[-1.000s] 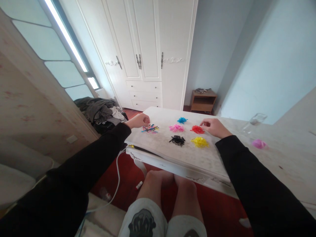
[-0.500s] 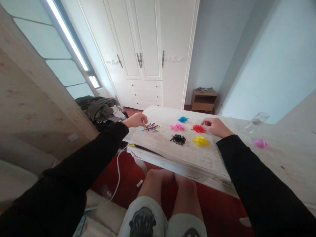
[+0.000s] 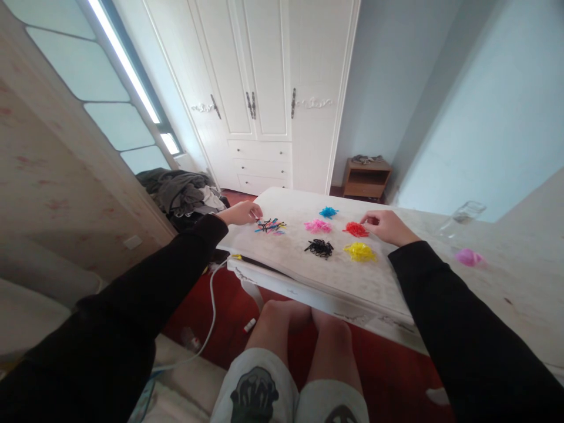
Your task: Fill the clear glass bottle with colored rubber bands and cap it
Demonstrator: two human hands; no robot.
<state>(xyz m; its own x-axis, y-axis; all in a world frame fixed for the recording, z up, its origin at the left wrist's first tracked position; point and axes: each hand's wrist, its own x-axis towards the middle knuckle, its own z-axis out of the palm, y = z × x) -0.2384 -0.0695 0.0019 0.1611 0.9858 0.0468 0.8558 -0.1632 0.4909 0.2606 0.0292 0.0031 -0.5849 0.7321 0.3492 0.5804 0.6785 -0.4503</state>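
Observation:
My left hand (image 3: pixel 244 213) is at the left end of the white table (image 3: pixel 268 258), its fingers pinched at the edge of a mixed pile of thin coloured strands (image 3: pixel 271 226). What it pinches is too small to make out. My right hand (image 3: pixel 390 227) rests beside a red pile (image 3: pixel 356 229), fingertips closed together at its right edge; anything in them is hidden. Nearby lie a blue pile (image 3: pixel 328 212), a pink pile (image 3: pixel 318 226), a black pile (image 3: pixel 319 248) and a yellow pile (image 3: pixel 360 252) of similar small, thin pieces, possibly rubber bands.
On the table's right side a clear glass bottle (image 3: pixel 462 218) lies near a pink-purple lump (image 3: pixel 468 257). A white cable (image 3: pixel 214 311) hangs past the left front edge. Behind stand a white wardrobe (image 3: pixel 259 70), a small brown cabinet (image 3: pixel 366 178) and heaped clothes (image 3: pixel 180 191).
The view has shifted very slightly. My left fingertips have shifted a little at the mixed pile; my right hand stays beside the red pile.

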